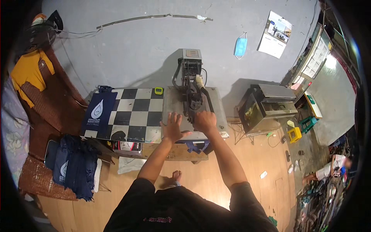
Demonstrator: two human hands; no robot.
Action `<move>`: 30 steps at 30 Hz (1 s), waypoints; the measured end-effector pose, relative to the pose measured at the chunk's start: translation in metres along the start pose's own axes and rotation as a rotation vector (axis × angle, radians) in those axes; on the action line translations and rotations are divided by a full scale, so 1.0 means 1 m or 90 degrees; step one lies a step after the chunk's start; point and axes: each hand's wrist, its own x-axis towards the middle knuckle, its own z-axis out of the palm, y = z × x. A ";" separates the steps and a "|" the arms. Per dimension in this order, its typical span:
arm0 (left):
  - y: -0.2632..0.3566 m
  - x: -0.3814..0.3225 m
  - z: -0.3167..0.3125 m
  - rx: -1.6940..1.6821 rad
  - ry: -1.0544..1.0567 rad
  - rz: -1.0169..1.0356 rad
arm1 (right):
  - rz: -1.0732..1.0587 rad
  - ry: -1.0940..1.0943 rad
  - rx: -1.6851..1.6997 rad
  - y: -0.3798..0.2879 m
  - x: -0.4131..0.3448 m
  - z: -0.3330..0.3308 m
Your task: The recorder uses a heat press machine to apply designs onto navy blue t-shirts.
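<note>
A heat press machine [192, 81] stands against the wall, its flat plate [174, 98] lowered. My right hand [204, 123] is closed around the heat press handle [208, 100]. Fingers spread, my left hand [173, 127] lies over the front left part of the plate. Below the front edge of the press hangs part of a navy fabric bag [197, 147]; the rest of it is hidden. Left of the press, on the checkered table top [138, 110], lies another navy bag [98, 113] with a white drop print. A yellow-green timer [158, 91] sits at the back of the table.
A pile of navy bags [76, 165] rests on a small stand at the left, beside a brown sofa [43, 139]. A glass aquarium [263, 113] stands right of the press. My bare foot [177, 175] is on the floor. Another person [330, 169] is far right.
</note>
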 end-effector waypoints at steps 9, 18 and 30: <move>0.000 0.002 0.004 -0.021 0.021 0.000 | 0.012 0.001 -0.013 -0.002 0.003 -0.011; -0.005 0.008 -0.004 -0.100 0.008 0.019 | 0.005 0.098 -0.045 -0.003 0.021 -0.071; 0.009 0.033 -0.031 0.041 0.121 0.262 | 0.014 0.185 -0.057 -0.003 0.063 -0.143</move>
